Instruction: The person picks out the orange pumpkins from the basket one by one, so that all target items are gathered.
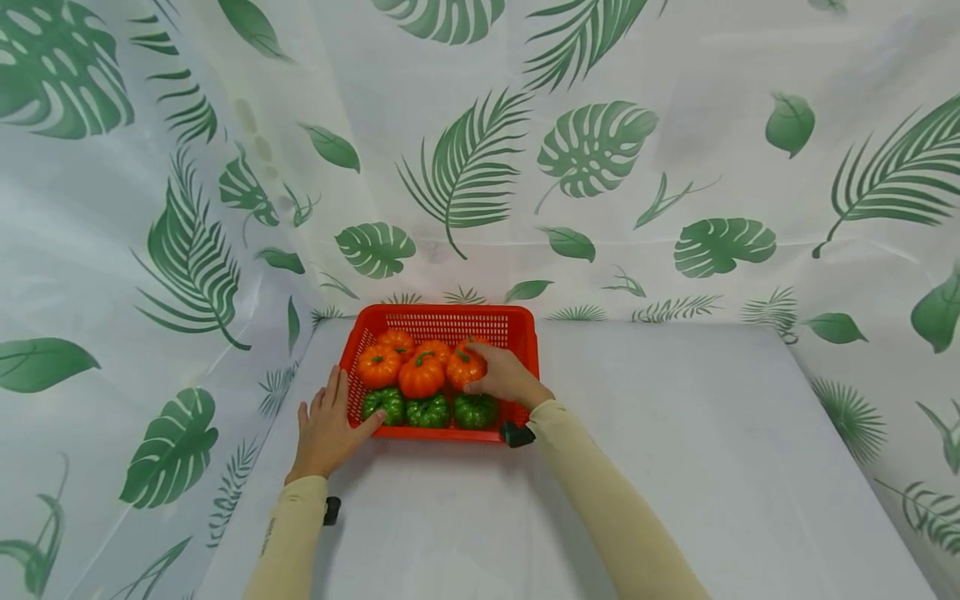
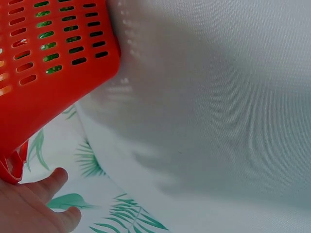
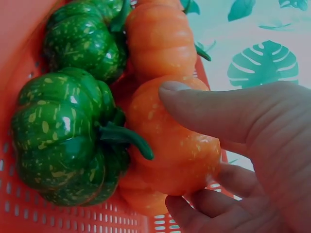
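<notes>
A red plastic basket [image 1: 450, 434] holds several small orange pumpkins and a front row of green speckled ones. My right hand [image 1: 510, 379] grips an orange pumpkin [image 3: 165, 131] at the basket's right side, thumb on one face and fingers curled round the other. Just in front of it sits a green pumpkin [image 3: 63, 136] with a curved stem. At the front left corner, my left hand [image 1: 330, 429] lies against the basket's rim with its fingers extended. In the left wrist view, some fingers [image 2: 51, 184] stick out beyond the basket wall.
The basket stands on a white-covered table [image 1: 675, 450], near its back left corner. A white curtain with green leaf prints [image 1: 480, 167] hangs behind and along the sides. More orange pumpkins [image 1: 422, 376] sit left of my right hand.
</notes>
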`<state>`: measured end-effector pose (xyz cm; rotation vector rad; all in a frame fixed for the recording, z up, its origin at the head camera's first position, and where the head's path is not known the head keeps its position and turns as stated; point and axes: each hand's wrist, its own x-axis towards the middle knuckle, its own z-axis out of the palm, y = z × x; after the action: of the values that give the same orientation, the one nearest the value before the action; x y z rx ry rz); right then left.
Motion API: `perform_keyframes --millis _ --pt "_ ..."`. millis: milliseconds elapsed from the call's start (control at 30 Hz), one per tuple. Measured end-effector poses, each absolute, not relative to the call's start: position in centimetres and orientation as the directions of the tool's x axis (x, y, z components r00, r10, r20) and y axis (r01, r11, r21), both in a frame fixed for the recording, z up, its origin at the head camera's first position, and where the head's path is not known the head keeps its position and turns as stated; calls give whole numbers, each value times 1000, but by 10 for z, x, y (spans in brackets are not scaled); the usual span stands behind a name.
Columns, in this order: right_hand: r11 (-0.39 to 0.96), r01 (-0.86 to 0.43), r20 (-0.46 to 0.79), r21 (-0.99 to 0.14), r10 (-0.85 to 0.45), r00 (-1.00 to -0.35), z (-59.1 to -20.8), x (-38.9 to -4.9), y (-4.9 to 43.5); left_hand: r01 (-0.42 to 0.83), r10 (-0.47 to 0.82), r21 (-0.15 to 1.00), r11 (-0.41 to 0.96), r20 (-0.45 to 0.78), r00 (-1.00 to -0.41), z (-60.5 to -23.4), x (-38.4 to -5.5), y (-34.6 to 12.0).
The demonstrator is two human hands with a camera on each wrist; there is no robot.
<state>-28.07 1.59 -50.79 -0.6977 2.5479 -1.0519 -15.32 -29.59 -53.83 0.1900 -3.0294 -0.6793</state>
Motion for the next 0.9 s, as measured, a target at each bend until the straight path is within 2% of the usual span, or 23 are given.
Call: perform_keyframes --millis 400,900 --pt "583 -321 -11 -747 -492 -870 -494 -274 31 -88 -107 418 904 22 -994 -538 -150 -296" --pt "561 -316 85 -766 -398 -913 -475 -277 76 -89 -105 422 902 15 -994 -535 -148 -293"
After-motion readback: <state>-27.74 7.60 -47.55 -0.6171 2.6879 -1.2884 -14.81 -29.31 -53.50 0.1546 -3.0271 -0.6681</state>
